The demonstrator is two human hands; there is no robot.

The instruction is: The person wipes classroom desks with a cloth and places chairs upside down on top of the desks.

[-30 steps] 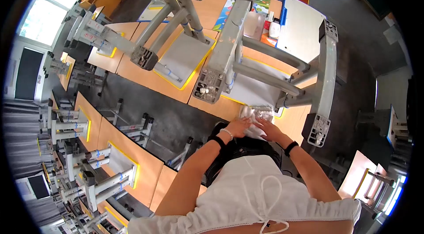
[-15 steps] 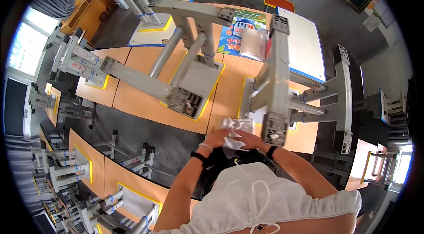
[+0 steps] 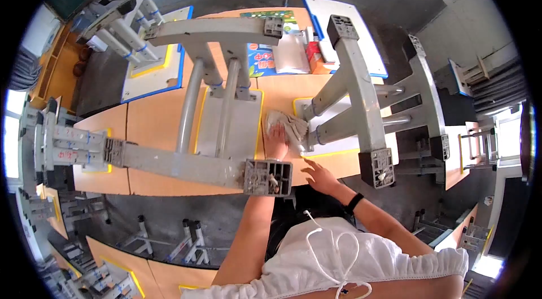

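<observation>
My left hand presses a crumpled whitish cloth onto the wooden desktop, between two upturned stools. Its fingers lie spread on the cloth. Just in front of my body, at the desk's near edge, my right hand has its fingers apart and holds nothing. The left stool rests seat down, its grey metal foot bar crossing in front of my left forearm. The right stool also lies seat down, with yellow edging close beside the cloth.
Farther back on the desks are a colourful booklet, a pinkish notebook and a red box. A white board with blue edging lies at the back right. More upturned stools stand at the left.
My hands were together on the cloth at the desk's near edge. The left has moved the cloth farther onto the desktop; the right has let go. The view has shifted.
</observation>
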